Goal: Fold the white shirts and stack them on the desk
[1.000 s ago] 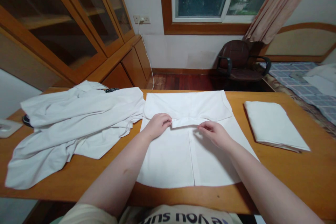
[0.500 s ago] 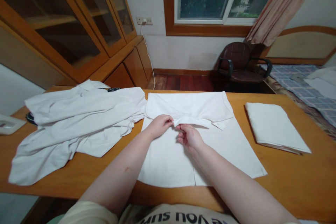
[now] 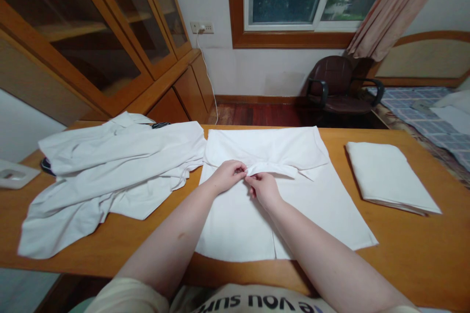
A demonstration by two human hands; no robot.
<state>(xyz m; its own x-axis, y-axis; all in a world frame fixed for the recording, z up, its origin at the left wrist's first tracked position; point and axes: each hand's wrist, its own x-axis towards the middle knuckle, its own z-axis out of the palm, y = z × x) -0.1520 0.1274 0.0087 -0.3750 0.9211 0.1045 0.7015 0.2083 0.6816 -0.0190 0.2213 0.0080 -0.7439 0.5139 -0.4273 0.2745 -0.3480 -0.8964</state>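
Note:
A white shirt [image 3: 312, 205] lies flat on the wooden table [image 3: 422, 249] in front of me, its sleeves folded across the upper part. My left hand [image 3: 225, 176] pinches the left end of the folded sleeve edge at the shirt's middle. My right hand [image 3: 262, 187] is right beside it, fingers closed on the same fold of white cloth. The two hands almost touch. The right end of the fold [image 3: 304, 173] lies loose and slightly askew.
A heap of crumpled white garments [image 3: 103, 176] covers the table's left side. A neatly folded white garment [image 3: 389, 176] lies at the right. A white object [image 3: 14, 173] sits at the far left edge. A dark chair [image 3: 338, 88] stands beyond the table.
My right hand has moved left along the folded sleeve edge until it sits beside my left hand. The right end of the fold has slackened. My left hand stayed put.

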